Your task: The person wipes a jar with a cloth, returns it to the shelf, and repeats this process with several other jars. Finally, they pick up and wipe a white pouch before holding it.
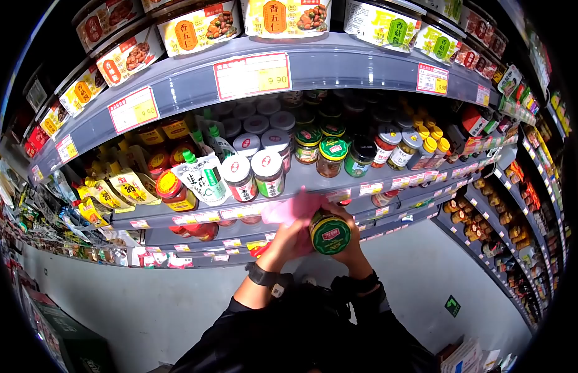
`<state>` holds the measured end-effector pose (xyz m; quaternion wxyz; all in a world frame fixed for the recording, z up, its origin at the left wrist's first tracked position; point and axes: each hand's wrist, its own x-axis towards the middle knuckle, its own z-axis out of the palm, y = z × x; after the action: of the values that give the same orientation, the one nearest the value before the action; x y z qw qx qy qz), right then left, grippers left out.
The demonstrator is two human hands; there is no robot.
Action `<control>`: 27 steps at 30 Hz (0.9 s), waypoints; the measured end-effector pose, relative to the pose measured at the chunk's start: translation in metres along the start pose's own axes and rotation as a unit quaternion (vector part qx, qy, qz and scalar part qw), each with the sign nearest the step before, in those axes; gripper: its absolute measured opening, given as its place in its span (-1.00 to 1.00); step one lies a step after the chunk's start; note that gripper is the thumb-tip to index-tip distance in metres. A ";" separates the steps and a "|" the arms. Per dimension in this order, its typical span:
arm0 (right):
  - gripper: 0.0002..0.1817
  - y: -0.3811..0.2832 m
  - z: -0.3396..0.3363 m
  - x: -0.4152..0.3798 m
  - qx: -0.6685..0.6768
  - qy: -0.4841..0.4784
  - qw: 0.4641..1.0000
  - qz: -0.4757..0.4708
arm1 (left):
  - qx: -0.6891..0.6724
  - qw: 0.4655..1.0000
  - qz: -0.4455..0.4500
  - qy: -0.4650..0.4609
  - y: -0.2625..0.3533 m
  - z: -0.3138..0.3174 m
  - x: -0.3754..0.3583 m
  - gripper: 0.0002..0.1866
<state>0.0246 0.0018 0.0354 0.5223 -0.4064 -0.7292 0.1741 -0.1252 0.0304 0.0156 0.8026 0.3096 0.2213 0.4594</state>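
Observation:
In front of the shelf edge, my right hand (350, 239) grips a glass jar with a green lid (330, 235), its lid tilted toward me. My left hand (287, 241) is closed on a pink cloth (290, 210) at the jar's left side. Part of the cloth reaches up to the shelf front. The left fingertips are mostly covered by the cloth and jar. Above, on the shelf, stand a similar green-lidded jar (333, 149), a black-lidded jar (361, 151) and white-lidded jars (267, 166).
A spouted white pouch (202, 177) and yellow pouches (130, 186) stand left on this shelf. An overhanging upper shelf (338, 62) carries tubs and price tags. Shelving with more jars (481, 217) curves along the right. Below lies the grey floor (400, 273), bearing a green sign (452, 306).

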 end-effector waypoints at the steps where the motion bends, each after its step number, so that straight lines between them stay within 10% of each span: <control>1: -0.26 -0.001 0.001 0.001 0.023 -0.019 0.999 0.030 | 0.012 1.000 0.015 0.005 0.008 0.006 -0.004 -0.50; 7: -0.30 0.008 0.012 0.022 0.122 0.018 0.992 0.018 | 0.171 0.979 0.083 0.077 0.030 -0.019 -0.038 -0.47; 11: -0.35 -0.004 0.013 0.061 0.229 0.134 0.942 0.207 | 0.007 0.986 0.132 0.098 0.040 -0.039 -0.070 -0.50; 15: -0.33 0.015 0.036 0.081 -0.042 0.175 0.976 0.124 | -0.035 0.980 0.152 0.125 0.043 -0.061 -0.085 -0.50; 27: -0.27 0.033 0.066 0.086 -0.107 0.243 0.956 0.121 | -0.097 0.962 0.134 0.216 0.029 -0.093 -0.110 -0.55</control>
<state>-0.0316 0.0997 0.0401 0.6123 -0.5750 -0.5401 0.0526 -0.2549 -0.0275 -0.0224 0.6932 0.1504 0.3003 0.6377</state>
